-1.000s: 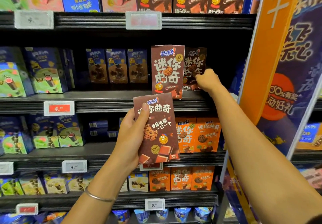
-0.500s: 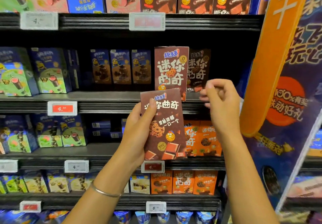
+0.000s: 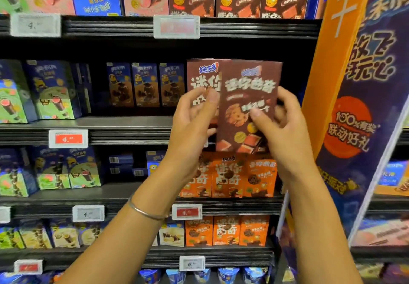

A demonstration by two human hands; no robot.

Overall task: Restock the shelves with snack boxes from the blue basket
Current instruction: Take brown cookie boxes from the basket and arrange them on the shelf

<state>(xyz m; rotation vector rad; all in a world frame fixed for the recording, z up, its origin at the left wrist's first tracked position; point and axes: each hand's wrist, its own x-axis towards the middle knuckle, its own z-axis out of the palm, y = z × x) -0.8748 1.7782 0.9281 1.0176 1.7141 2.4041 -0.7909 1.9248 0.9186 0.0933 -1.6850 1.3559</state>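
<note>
- At second shelf's (image 3: 132, 126) right end, front edge: brown snack box (image 3: 245, 80) upright, overlapping shelved box (image 3: 201, 78).
- right hand (image 3: 285, 133) clamps it, thumb on front.
- left hand (image 3: 192, 120) thumb at its left edge; grip unclear.

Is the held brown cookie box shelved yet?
Not yet. The right hand grips the brown cookie box upright in front of the shelf, its bottom below the shelf edge.
</note>
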